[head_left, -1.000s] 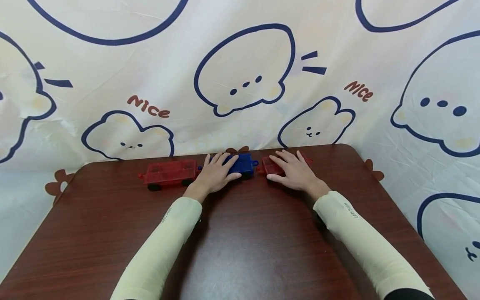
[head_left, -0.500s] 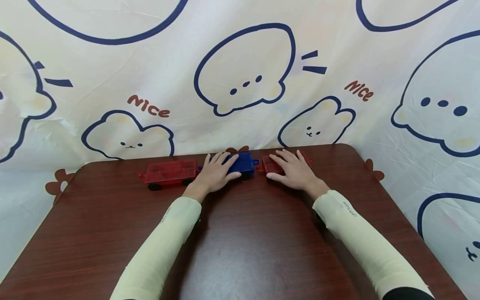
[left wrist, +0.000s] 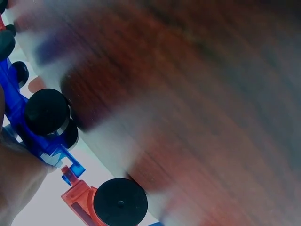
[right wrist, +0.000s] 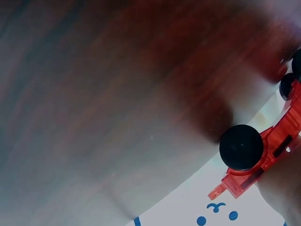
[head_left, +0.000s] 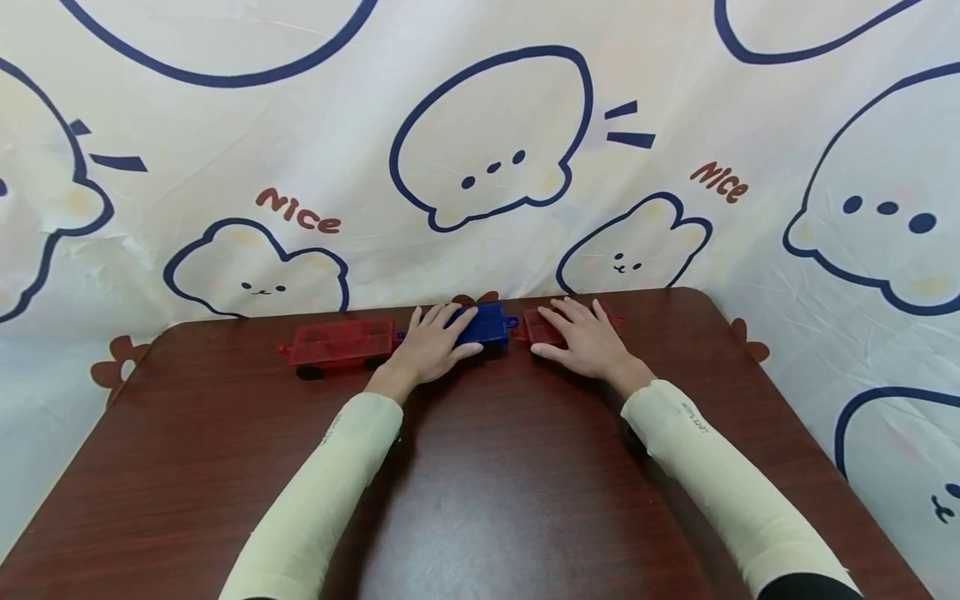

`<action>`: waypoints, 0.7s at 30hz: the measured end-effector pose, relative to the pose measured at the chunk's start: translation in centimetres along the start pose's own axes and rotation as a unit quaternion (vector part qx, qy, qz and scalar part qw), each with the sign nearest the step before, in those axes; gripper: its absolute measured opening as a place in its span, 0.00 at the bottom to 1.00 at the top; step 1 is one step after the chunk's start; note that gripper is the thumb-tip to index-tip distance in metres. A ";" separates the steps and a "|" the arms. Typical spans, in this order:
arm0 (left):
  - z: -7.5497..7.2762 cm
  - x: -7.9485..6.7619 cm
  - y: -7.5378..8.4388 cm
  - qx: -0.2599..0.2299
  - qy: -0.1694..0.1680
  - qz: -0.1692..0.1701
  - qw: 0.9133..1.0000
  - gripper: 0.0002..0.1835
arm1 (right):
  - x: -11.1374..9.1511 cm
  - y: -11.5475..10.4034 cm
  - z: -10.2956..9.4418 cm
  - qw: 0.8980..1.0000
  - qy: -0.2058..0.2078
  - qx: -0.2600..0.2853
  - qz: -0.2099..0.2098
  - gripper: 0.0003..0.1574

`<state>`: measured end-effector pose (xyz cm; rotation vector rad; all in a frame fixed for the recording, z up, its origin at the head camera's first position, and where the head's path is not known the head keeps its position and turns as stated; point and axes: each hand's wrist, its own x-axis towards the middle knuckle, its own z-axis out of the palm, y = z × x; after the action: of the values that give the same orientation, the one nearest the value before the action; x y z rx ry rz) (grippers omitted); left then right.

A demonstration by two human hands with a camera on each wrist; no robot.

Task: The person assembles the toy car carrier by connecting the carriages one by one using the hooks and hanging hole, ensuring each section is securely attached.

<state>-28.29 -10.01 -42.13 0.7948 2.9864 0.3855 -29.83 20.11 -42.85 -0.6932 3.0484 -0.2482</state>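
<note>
Three flat toy train cars with black wheels stand in a row along the table's far side. My left hand [head_left: 427, 348] lies over the blue toy train car [head_left: 489, 325], fingers spread and thumb along its near side. My right hand [head_left: 591, 343] rests in the same way on the right red toy train car [head_left: 543, 327], covering much of it. Left of them sits a longer-looking red toy train car [head_left: 341, 343]. The left wrist view has the blue car's hook [left wrist: 73, 167] meeting a red car's coupling. In the right wrist view, a red coupling [right wrist: 217, 191] juts out free.
The dark brown wooden table [head_left: 480, 483] has rounded far corners. Right behind its far edge hangs a white cloth [head_left: 450, 258] printed with cartoon animals, which also runs along both sides.
Almost nothing differs. The right forearm has shifted very slightly to the left; both hands stay on the same cars.
</note>
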 end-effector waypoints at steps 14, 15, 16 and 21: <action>0.2 0.0 -0.1 -0.004 0.001 0.005 1.000 0.38 | 0.4 0.1 0.3 1.000 0.000 0.002 0.007 0.54; 0.2 0.0 -0.1 -0.003 0.002 0.006 1.000 0.38 | 0.4 0.1 0.3 1.000 0.001 0.001 0.007 0.54; 0.2 0.0 -0.1 -0.002 0.002 0.007 1.000 0.38 | 0.4 0.1 0.2 1.000 0.002 0.001 0.007 0.54; 0.2 0.0 -0.1 0.000 0.000 0.007 1.000 0.38 | 0.3 0.0 0.0 1.000 0.006 0.006 0.006 0.53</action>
<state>-28.35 -10.03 -42.33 0.8170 2.9833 0.3857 -30.10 20.02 -42.86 -0.6740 3.0584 -0.2723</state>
